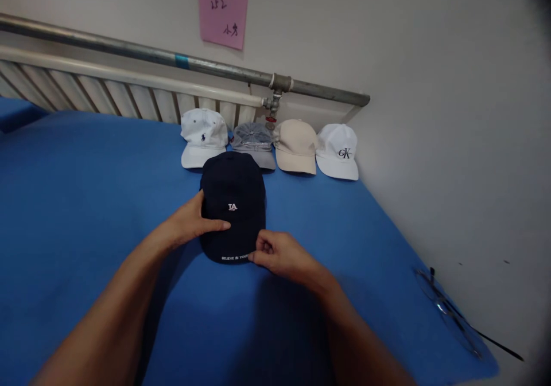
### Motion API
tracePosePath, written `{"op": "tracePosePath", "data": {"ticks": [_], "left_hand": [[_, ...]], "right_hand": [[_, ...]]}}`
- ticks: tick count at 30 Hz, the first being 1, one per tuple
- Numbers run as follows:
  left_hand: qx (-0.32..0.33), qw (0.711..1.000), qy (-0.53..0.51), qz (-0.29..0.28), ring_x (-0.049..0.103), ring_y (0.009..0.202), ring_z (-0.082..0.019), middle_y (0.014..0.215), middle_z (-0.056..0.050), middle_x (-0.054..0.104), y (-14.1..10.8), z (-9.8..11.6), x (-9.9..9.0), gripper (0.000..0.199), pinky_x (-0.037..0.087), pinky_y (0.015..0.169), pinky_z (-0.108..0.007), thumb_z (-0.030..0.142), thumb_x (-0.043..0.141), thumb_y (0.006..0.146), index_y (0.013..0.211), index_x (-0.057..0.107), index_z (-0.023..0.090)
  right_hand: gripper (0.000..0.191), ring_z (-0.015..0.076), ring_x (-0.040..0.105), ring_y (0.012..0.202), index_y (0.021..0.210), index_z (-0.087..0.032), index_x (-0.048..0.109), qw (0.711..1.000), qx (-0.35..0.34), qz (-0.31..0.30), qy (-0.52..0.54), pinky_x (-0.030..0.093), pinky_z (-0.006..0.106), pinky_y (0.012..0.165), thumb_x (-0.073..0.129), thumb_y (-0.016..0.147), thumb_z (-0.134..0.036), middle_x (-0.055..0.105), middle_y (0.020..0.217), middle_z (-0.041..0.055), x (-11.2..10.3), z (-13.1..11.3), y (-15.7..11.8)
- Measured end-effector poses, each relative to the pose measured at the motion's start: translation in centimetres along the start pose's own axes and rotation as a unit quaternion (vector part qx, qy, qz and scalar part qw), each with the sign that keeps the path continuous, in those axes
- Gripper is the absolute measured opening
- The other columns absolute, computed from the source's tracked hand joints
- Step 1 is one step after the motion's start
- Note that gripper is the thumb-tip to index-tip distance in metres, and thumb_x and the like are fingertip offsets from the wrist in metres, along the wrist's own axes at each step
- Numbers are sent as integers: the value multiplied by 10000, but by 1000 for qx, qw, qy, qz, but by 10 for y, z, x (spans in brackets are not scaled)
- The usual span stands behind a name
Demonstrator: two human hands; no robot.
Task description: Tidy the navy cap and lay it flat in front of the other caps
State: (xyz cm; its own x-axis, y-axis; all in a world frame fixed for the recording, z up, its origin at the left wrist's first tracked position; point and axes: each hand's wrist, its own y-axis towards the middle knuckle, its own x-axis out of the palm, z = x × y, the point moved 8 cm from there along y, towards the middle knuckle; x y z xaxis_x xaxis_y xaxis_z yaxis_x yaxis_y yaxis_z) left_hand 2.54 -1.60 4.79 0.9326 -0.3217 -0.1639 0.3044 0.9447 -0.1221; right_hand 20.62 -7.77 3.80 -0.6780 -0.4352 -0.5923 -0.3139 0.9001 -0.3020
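Over the blue sheet [107, 197], in front of the grey cap [252, 135], the navy cap [233, 182] looked light and soft-crowned, best taken by its seemingly stiffer brim [230, 244], which the right hand [279, 254] pinched while the left hand [189, 221] clasped its side.

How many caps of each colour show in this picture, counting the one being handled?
White caps: 2
Grey cap: 1
Beige cap: 1
Dark navy cap: 1
Total: 5
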Motion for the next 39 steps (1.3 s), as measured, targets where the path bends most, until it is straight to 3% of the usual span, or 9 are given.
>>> {"op": "tracePosePath", "data": {"ticks": [5,13,18,23,31,39], "left_hand": [[-2,1000,8,0,532,1241,-331,1314,-121,586,1,-3,-1,878,437,1061,-501,320,865,578,1329,427,194],[-6,1000,-3,1,538,1232,-312,1307,-111,591,0,-2,1,880,445,1054,-477,306,862,578,1332,423,190],[-17,999,20,21,562,1192,-316,1273,-117,608,-2,-1,-2,844,457,1029,-480,329,854,576,1299,446,178],[-11,997,61,41,559,1200,-305,1266,-111,615,-2,1,-5,805,456,1029,-460,321,844,577,1275,472,174],[-8,996,73,44,590,1161,-311,1228,-118,635,-2,0,-7,781,472,1002,-480,313,837,576,1255,475,174],[0,997,59,40,567,1192,-313,1262,-135,614,-2,2,-6,822,458,1024,-472,303,837,573,1288,459,152]], "right_hand": [[232,99,467,532,647,-203,499,997,17,35,-65,292,240,486,654,747,-344,548,585,-44,-1,-1,1],[124,92,461,535,669,-205,511,999,-22,28,-25,301,227,492,588,765,-221,517,569,-57,1,-6,-2],[60,101,474,574,724,-199,564,985,-95,126,-73,331,246,557,596,769,-174,558,648,-37,11,-37,-10],[58,144,494,663,746,-168,589,926,-212,245,-195,362,298,660,602,802,-176,585,734,24,28,-66,-21],[86,162,496,657,785,-177,603,916,-187,219,-278,341,315,641,598,839,-244,584,745,35,39,-69,-9],[38,139,473,639,772,-177,600,933,-158,199,-255,331,299,635,606,799,-204,571,752,16,38,-66,-3]]}}
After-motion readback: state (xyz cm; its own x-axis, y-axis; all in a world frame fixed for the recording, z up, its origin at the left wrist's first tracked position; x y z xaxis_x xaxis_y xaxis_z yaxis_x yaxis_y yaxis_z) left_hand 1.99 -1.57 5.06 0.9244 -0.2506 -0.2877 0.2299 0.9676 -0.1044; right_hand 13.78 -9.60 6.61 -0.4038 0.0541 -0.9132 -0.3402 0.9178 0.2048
